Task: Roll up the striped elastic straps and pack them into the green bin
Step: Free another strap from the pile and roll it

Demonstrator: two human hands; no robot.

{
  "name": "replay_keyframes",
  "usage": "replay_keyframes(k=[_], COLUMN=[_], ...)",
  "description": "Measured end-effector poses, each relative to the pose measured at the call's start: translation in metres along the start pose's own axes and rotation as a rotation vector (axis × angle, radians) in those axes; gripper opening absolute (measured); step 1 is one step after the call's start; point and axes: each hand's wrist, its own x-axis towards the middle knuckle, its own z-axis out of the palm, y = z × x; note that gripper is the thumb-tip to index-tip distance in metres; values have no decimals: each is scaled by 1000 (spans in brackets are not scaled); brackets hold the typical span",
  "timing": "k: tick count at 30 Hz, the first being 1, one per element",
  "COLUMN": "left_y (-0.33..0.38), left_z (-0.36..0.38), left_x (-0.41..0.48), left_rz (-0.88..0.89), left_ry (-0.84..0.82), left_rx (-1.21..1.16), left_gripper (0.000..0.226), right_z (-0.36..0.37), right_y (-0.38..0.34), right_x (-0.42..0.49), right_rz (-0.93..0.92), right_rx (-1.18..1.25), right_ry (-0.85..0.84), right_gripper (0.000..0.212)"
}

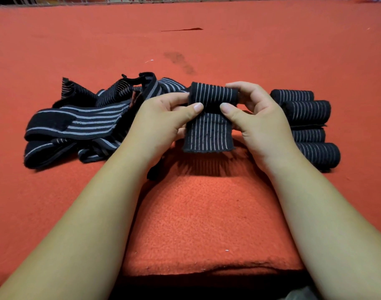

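Note:
A black elastic strap with thin pale stripes is held above the red felt, its upper part wound into a roll and a loose tail hanging below. My left hand pinches the roll's left end with thumb and fingers. My right hand pinches the right end the same way. To the left lies a tangled heap of unrolled striped straps. Several finished rolls lie stacked side by side on the right, just behind my right wrist. No green bin is in view.
Everything lies on a wide red felt surface whose near edge shows at the bottom. A dark smudge and a dark slit mark the felt farther back. A wire grid fence borders the far side.

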Motion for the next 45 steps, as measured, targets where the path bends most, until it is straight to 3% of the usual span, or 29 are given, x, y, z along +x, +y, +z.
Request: replay_keyframes(k=[10,19,28,36,45], left_y=[-2,-2,-2,-3,8], left_z=[0,1,-3,-2,0], left_x=[3,1,3,4,-5], left_rz=[13,5,-9,46,51], left_ry=[8,18,-7,13,-12], left_rx=[-105,-92,-130,-142,-30], left_gripper=[33,27,39,35,45], right_z=[6,2,4,2,-3], right_y=[-3,2,-2,2,-5], right_x=[-1,0,-1,1,-5], right_rz=[101,81,132,95,47], right_rx=[125,85,103,66,-32], right_ry=[-34,-73,-20,-15,41], right_gripper=[28,34,24,41,23])
